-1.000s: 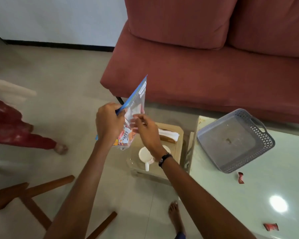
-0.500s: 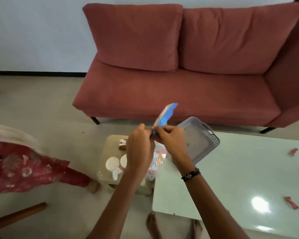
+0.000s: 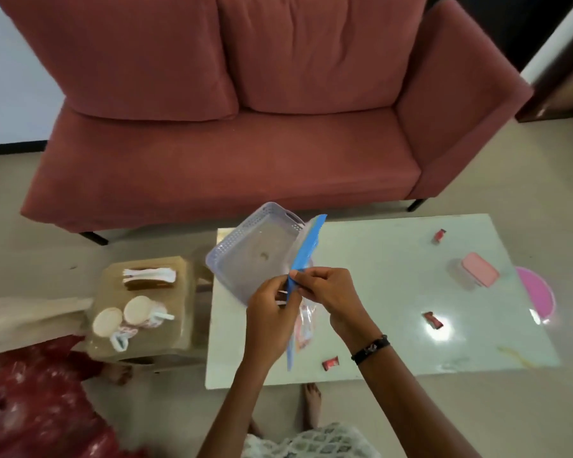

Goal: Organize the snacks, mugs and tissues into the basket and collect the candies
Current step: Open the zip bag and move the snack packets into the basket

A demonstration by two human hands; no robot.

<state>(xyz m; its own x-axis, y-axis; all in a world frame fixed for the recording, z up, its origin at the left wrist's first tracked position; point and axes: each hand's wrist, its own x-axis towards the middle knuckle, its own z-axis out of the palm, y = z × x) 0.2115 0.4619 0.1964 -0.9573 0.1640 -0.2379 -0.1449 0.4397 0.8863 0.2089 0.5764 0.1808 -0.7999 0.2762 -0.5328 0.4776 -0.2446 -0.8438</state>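
We see the left hand (image 3: 272, 312) and right hand (image 3: 328, 294) with fingers (image 3: 303, 280) clamped together on the blue snack packet (image 3: 306, 256); it hangs edge-on between them, above the bench (image 3: 377, 259), just beside the grey basket (image 3: 245, 259).

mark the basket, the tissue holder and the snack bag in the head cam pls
basket (image 3: 245, 256), head view, bare floor of the tray.
tissue holder (image 3: 149, 278), head view, white tissues on top.
snack bag (image 3: 306, 247), head view, blue upper edge above the hands.

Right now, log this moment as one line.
hands: left hand and right hand both pinch snack bag | basket: empty | mugs: on stool | candies: on table
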